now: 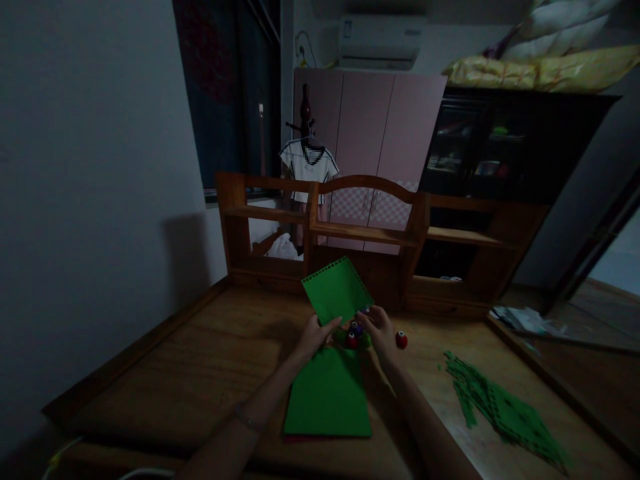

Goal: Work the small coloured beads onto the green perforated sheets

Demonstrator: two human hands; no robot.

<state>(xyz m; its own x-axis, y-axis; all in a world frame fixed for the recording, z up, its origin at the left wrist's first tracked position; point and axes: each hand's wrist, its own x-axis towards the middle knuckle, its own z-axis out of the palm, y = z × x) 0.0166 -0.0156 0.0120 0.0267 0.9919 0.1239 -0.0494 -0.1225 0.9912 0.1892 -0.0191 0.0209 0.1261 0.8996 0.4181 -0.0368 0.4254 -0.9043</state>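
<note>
The left hand (320, 335) pinches the punched green sheet (334, 288) by its near edge, thumb on top, probably to steady it over the table (200, 370); the right hand (379, 331) curls its fingers at the sheet's right edge, beside small red and purple balls (352, 342); whether they grip one, I cannot tell; dimness and the hands obscure the balls.
</note>
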